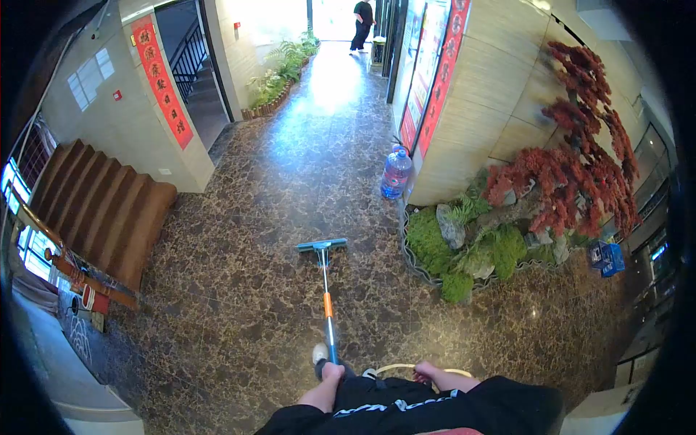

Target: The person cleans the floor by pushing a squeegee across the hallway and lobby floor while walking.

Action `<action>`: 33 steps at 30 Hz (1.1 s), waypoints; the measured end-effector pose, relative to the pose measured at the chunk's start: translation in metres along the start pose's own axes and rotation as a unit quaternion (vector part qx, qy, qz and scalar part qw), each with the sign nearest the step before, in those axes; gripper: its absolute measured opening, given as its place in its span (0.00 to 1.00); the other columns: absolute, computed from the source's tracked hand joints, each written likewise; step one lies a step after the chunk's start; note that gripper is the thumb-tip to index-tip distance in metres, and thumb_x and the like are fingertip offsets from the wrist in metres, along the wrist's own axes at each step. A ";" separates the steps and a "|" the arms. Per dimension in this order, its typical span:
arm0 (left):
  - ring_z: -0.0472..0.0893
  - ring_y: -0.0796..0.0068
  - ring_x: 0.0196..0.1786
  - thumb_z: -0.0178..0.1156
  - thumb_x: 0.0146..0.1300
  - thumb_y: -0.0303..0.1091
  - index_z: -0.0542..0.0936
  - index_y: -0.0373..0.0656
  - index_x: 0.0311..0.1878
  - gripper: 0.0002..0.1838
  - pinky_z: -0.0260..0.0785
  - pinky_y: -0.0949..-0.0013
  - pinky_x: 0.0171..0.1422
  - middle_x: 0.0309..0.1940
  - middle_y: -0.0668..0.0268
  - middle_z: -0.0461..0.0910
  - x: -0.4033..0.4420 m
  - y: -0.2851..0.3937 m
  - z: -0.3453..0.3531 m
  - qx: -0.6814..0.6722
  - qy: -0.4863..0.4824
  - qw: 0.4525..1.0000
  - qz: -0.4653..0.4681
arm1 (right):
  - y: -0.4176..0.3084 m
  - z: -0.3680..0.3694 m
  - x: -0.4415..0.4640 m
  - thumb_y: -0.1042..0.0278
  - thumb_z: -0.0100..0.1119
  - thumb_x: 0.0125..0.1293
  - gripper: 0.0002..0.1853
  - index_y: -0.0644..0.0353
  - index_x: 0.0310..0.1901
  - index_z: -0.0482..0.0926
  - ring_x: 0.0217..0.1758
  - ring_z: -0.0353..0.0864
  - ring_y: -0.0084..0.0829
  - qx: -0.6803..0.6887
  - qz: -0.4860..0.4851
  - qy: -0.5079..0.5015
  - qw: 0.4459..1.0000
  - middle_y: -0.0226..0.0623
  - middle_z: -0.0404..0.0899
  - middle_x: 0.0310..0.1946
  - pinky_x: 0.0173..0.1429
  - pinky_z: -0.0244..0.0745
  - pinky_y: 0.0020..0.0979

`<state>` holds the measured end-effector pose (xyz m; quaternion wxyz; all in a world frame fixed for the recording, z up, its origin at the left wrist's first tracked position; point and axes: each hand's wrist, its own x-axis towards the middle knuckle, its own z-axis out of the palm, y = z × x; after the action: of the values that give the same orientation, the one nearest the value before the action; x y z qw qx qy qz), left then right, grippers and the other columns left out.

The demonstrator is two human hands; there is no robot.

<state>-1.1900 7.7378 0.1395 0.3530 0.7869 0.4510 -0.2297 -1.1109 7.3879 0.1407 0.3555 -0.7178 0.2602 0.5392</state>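
Note:
My left hand (333, 371) is wrapped round the blue lower end of a long-handled squeegee (328, 304). Its pole is silver with an orange section, and the wide blue head (322, 246) is out ahead of me, over the dark patterned floor. My right hand (425, 372), near my waist, is closed at a thin cream-coloured curved tube (397, 366). Whether that tube is a hose or a rim I cannot tell. My shoe (320, 353) shows beside the pole's lower end.
A large water bottle (396, 174) stands by the wall corner. To the right is a planted bed (464, 250) with a red-leaved tree (580, 138); blue crates (607, 258) lie beyond. Brown stairs (101, 206) rise at left. A person (362, 25) is near the far doorway.

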 end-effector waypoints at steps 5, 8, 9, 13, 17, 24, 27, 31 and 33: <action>0.79 0.57 0.36 0.56 0.42 0.34 0.77 0.31 0.31 0.15 0.70 0.62 0.42 0.29 0.50 0.78 0.037 0.014 -0.033 -0.021 -0.048 0.997 -0.063 | -0.047 0.024 0.014 0.62 0.50 0.55 0.12 0.63 0.26 0.75 0.12 0.72 0.26 -0.069 0.011 -0.006 0.998 0.37 0.75 0.16 0.16 0.67 0.26; 0.78 0.58 0.39 0.56 0.44 0.34 0.78 0.34 0.32 0.13 0.69 0.63 0.43 0.34 0.50 0.78 0.058 0.041 -0.077 0.001 -0.058 0.997 -0.044 | -0.092 0.036 0.029 0.64 0.49 0.55 0.12 0.64 0.23 0.75 0.11 0.71 0.26 -0.057 0.044 0.021 0.997 0.37 0.73 0.14 0.15 0.67 0.26; 0.78 0.58 0.40 0.56 0.44 0.34 0.78 0.34 0.32 0.14 0.69 0.63 0.44 0.34 0.50 0.78 0.073 0.050 -0.091 0.002 -0.055 0.997 -0.048 | -0.118 0.038 0.027 0.65 0.49 0.54 0.11 0.63 0.23 0.75 0.12 0.71 0.27 -0.095 0.014 0.029 0.995 0.37 0.73 0.14 0.16 0.68 0.27; 0.77 0.57 0.41 0.56 0.44 0.33 0.77 0.35 0.34 0.15 0.69 0.62 0.45 0.35 0.51 0.77 0.114 0.086 -0.134 -0.009 -0.061 0.997 -0.042 | -0.173 0.047 0.104 0.67 0.46 0.55 0.11 0.63 0.23 0.74 0.15 0.73 0.31 0.043 -0.095 -0.027 0.994 0.40 0.73 0.15 0.21 0.69 0.31; 0.77 0.57 0.42 0.56 0.45 0.35 0.77 0.37 0.36 0.15 0.69 0.61 0.45 0.35 0.52 0.77 0.170 0.100 -0.157 -0.011 -0.043 0.999 -0.002 | -0.327 0.095 0.039 0.65 0.48 0.56 0.09 0.62 0.29 0.73 0.16 0.72 0.27 0.050 -0.184 0.003 0.982 0.35 0.73 0.17 0.19 0.68 0.26; 0.78 0.57 0.41 0.55 0.48 0.41 0.78 0.39 0.35 0.16 0.69 0.60 0.44 0.35 0.51 0.77 0.209 0.100 -0.174 0.010 -0.088 0.996 -0.015 | -0.416 0.160 -0.056 0.63 0.48 0.58 0.09 0.58 0.34 0.73 0.21 0.74 0.25 0.082 -0.223 -0.048 0.970 0.33 0.74 0.22 0.24 0.71 0.25; 0.78 0.57 0.38 0.57 0.47 0.42 0.78 0.38 0.32 0.16 0.70 0.62 0.42 0.33 0.52 0.78 0.205 0.098 -0.194 -0.016 -0.167 0.985 -0.043 | -0.356 0.162 -0.010 0.62 0.48 0.58 0.10 0.60 0.31 0.74 0.20 0.73 0.25 0.036 -0.240 -0.037 0.969 0.35 0.75 0.22 0.24 0.70 0.26; 0.80 0.61 0.32 0.59 0.45 0.40 0.78 0.35 0.30 0.16 0.72 0.65 0.36 0.27 0.55 0.79 0.229 0.055 -0.160 0.019 -0.123 0.992 -0.012 | -0.240 0.140 0.008 0.65 0.46 0.54 0.09 0.62 0.25 0.72 0.16 0.73 0.30 0.073 -0.089 -0.035 0.993 0.39 0.73 0.15 0.19 0.68 0.26; 0.80 0.64 0.29 0.60 0.44 0.38 0.78 0.34 0.29 0.15 0.72 0.66 0.33 0.24 0.56 0.79 0.209 0.053 -0.174 -0.002 -0.134 0.991 -0.027 | -0.197 0.134 -0.011 0.67 0.48 0.52 0.08 0.62 0.23 0.71 0.15 0.73 0.29 0.150 -0.001 0.019 0.989 0.39 0.72 0.15 0.17 0.67 0.27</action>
<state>-1.0350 7.9664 0.1280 0.4060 0.7356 0.4211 -0.3416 -1.0438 7.6139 0.1738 0.4549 -0.6666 0.3437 0.4802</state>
